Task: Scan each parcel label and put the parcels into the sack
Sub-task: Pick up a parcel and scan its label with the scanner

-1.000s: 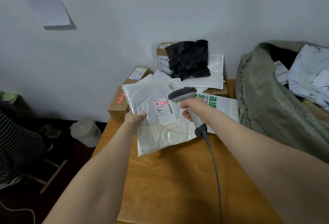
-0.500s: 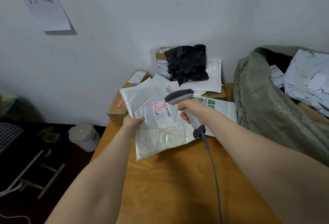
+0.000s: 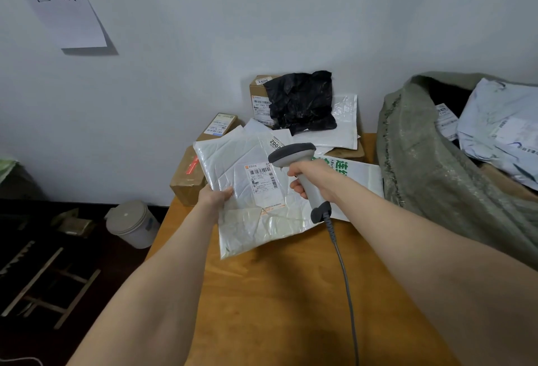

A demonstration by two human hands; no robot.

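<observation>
Scan step | pinching parcel (image 3: 230, 161) edge in left hand (image 3: 217, 195), tilting label (image 3: 263, 183) flat toward scanner (image 3: 291, 153) | gripping its handle in right hand (image 3: 313, 175), aiming square, steady | then into sack (image 3: 436, 179)

Parcel label under scanner

Left hand (image 3: 216, 194) grips white parcel (image 3: 250, 191); right hand (image 3: 313, 178) grips scanner (image 3: 294, 156) above its label (image 3: 263, 188); sack (image 3: 431, 173) at right.

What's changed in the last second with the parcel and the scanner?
The red scan line on the label has gone out. Otherwise unchanged: the left hand grips the white parcel at its edge, the right hand holds the scanner over it.
</observation>
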